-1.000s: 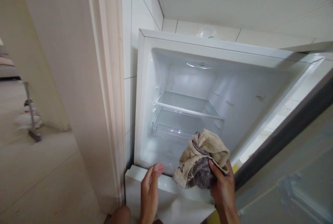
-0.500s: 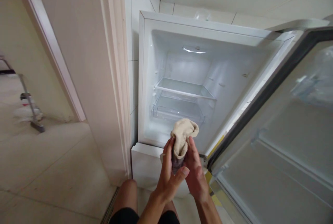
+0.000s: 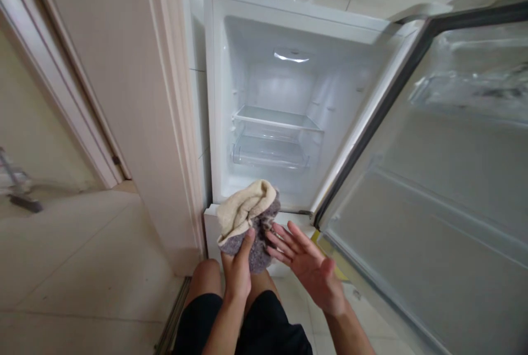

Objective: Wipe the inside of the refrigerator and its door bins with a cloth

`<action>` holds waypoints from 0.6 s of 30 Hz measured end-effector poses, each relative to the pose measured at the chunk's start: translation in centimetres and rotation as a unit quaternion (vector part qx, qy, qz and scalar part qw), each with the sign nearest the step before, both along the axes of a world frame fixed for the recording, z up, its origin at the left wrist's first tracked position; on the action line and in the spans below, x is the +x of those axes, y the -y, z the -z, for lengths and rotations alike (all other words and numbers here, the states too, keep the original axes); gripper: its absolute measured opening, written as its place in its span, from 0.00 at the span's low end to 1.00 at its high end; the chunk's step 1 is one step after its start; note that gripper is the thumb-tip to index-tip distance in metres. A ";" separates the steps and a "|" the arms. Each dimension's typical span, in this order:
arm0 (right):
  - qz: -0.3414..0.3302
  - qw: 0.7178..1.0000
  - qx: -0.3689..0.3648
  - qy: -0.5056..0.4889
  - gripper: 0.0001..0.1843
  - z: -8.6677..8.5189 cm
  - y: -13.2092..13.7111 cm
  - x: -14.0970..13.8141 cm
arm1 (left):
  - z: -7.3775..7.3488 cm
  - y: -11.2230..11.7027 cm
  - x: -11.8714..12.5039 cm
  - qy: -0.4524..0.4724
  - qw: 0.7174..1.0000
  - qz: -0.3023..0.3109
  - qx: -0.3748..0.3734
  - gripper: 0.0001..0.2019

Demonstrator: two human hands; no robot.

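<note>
A cleaning cloth (image 3: 259,242), beige on one side and fuzzy grey-brown on the other, is bunched in my left hand (image 3: 239,270). My left thumb presses on its front while the other fingers are behind it. To the right of the cloth, my right hand (image 3: 307,264) has its palm up and fingers spread, the fingertips close to the cloth's edge; whether they touch it I cannot tell. Behind the cloth stands an open refrigerator (image 3: 280,80), with a glass shelf (image 3: 276,117) and a clear drawer (image 3: 270,151) inside.
The refrigerator door (image 3: 449,162) stands swung out to the right, with clear racks on its inner side. A pale door frame (image 3: 165,96) rises close on the left. A broom-like tool (image 3: 25,201) is on the tiled floor (image 3: 91,272) farther left.
The cloth was bunched between both hands; now my left hand holds it, more spread and farther left. My right hand has moved off it and opened. The view has shifted right and down.
</note>
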State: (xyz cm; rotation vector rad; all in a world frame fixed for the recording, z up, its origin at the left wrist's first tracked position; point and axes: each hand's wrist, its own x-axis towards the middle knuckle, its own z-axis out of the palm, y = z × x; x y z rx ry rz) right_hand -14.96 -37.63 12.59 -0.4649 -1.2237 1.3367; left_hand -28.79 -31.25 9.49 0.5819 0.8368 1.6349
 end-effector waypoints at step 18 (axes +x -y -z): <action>0.731 0.617 0.275 0.096 0.17 -5.4 23.0 14.5 | 1.8 6.2 -3.9 -0.012 0.991 0.082 -0.102 0.28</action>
